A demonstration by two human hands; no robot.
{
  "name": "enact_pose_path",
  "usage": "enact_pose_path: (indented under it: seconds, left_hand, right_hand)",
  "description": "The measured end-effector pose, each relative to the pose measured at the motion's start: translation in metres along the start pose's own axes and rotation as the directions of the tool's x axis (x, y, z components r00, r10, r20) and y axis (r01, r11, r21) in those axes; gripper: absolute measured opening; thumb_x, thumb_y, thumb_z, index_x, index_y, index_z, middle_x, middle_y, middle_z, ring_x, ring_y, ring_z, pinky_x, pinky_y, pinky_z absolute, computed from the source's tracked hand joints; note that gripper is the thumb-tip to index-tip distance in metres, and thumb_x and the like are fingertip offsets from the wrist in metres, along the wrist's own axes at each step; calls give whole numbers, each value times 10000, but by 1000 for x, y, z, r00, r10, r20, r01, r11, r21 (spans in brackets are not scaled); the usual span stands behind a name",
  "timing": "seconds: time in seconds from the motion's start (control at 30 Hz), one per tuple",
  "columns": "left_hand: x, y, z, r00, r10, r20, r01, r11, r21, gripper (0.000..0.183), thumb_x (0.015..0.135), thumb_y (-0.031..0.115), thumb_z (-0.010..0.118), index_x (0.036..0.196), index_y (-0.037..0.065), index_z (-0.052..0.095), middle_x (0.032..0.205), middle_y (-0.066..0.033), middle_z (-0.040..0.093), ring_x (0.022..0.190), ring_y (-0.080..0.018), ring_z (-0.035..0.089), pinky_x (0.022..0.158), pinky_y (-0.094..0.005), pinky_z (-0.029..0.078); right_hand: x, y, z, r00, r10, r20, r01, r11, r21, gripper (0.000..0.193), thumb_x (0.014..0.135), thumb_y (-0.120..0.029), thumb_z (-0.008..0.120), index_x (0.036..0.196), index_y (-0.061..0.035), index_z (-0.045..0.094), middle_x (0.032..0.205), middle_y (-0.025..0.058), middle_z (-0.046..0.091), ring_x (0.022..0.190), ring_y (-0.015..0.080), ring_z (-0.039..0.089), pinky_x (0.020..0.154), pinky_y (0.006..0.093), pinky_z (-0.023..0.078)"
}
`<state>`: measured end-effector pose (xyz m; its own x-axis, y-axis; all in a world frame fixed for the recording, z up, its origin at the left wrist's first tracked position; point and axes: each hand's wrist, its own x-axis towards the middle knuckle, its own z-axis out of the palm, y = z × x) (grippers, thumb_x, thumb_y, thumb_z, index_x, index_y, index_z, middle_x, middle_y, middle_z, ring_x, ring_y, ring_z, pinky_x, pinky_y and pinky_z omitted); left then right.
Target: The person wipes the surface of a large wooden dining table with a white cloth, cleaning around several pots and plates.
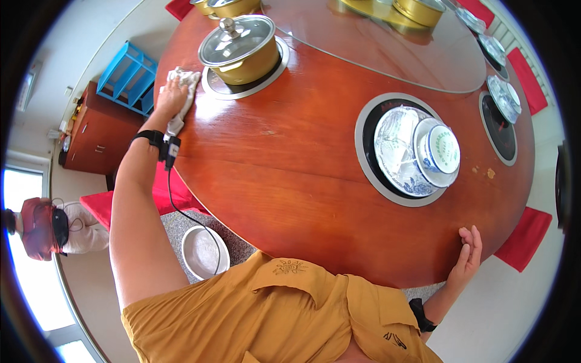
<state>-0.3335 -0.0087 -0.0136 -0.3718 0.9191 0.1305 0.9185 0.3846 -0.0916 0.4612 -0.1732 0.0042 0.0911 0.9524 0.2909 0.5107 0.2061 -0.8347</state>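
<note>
My left hand (pixel 172 98) presses a crumpled white cloth (pixel 192 80) against the far left edge of the round wooden table (pixel 266 175). Part of the cloth hangs down beside my wrist. Just to the right of it stands a gold pot (pixel 245 68) with a glass lid (pixel 236 41), on a round inset hob. My right hand (pixel 467 257) is at the table's near right edge, holding nothing, its fingers apart and slightly bent. Closest to that hand is a wrapped set of blue-and-white dishes (pixel 399 151) on another round hob (pixel 370 166).
A glass turntable (pixel 375 48) covers the table's middle, with gold pots (pixel 419 11) on it. More wrapped dishes (pixel 503 97) line the right side. Red chairs (pixel 525 239) surround the table. A metal basin (pixel 206 251) sits on the floor; a blue rack (pixel 128 75) tops a cabinet (pixel 100 133).
</note>
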Motion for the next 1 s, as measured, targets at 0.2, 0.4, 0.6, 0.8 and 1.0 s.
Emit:
enact_pose_path:
  seconds: [0.2,0.4,0.6,0.8,1.0]
  left_hand:
    - [52,-17,9,999,-19,43,15,996,84,612,934,375,342,1415,-3,354,1450,-246,357,1340,-379,349,1097,-442,287]
    - [79,-19,7,973,230,-33,-232,968,-96,567,948,344,376,1404,8,380,1440,-234,377,1340,-366,351,1097,-440,277]
    - [65,24,-2,911,394,-122,-412,874,-257,474,934,240,420,1343,1,446,1396,-227,421,1300,-365,392,1087,-402,304]
    - [22,22,-6,855,497,-150,-518,835,-186,467,927,203,443,1339,-17,448,1409,-241,403,1328,-376,353,1115,-398,268]
    - [-58,65,-39,877,469,-100,-480,866,-142,507,929,206,460,1394,20,381,1424,-246,378,1341,-386,330,1119,-424,255]
  right_hand:
    - [0,-4,0,1000,19,16,-19,999,-26,358,981,-73,426,1325,15,477,1131,121,619,1115,201,562,1013,334,389]
    - [3,-8,5,1000,22,15,-22,999,-29,360,956,-77,491,1300,27,498,1103,130,631,1071,204,583,987,331,413]
    - [2,-4,2,999,39,31,-37,997,-66,375,952,-76,495,1315,19,488,1117,123,621,1084,200,571,990,327,404]
    - [2,-2,2,999,16,31,-13,997,-73,383,954,-70,486,1327,16,477,1125,117,615,1102,198,560,1009,329,390]
    - [0,-6,5,1000,-9,26,12,995,-99,380,948,-119,522,1301,18,503,1108,127,632,1076,212,580,984,335,413]
